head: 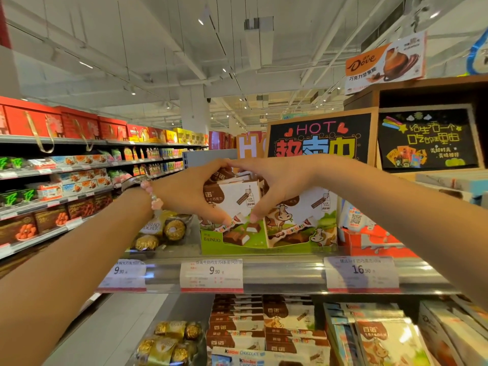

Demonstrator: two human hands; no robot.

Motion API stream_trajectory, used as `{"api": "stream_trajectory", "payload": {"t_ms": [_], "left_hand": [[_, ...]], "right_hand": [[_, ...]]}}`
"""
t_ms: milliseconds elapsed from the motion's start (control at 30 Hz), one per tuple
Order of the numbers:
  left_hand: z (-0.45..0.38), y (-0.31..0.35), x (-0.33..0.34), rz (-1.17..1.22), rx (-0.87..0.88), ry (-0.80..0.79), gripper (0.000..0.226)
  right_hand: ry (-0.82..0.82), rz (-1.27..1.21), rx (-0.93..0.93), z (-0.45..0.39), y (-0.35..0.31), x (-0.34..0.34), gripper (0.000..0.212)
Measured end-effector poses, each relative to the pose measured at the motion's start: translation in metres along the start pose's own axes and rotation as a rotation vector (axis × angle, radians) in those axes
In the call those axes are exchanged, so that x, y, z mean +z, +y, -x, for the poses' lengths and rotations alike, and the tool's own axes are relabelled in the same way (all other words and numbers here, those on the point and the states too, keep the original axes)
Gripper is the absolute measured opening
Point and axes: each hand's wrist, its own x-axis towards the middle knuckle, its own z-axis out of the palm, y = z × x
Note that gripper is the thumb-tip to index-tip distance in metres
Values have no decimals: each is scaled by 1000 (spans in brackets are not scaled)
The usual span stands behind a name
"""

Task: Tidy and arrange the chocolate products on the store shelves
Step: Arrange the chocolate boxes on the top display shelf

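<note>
A row of white-and-brown milk chocolate boxes with cow drawings stands upright in a green display tray on the top shelf. My left hand grips the left side of the row, thumb on the front box and fingers over its top. Over on the row's right side, my right hand grips it the same way. The fingertips of both hands meet above the boxes. A second column of the same boxes stands right beside them in the tray.
Gold foil-wrapped chocolate packs lie left of the tray, red-and-white boxes right of it. Price tags line the shelf edge. The shelf below holds stacked chocolate boxes and pouches. A blackboard sign stands behind. Aisle shelving runs along the left.
</note>
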Motion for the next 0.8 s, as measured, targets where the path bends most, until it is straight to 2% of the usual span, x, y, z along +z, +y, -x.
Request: {"api": "stream_trajectory", "payload": {"t_ms": [133,300,433,667,800], "left_hand": [[4,1,3,6,-7,-5,92],[6,3,1,-4,-44,2,100],[4,13,3,-48,-35,19,98],[6,13,6,-44,-49,34,96],[6,18,4,-41,-55,2,103]], "right_hand": [[83,144,-28,5,-1,7,93],[99,265,-31,7,-1,7,107],[89,213,-33,9,5,4,104],[76,251,-29,2,11,5,117],[81,261,-7,5,9,5,113]]}}
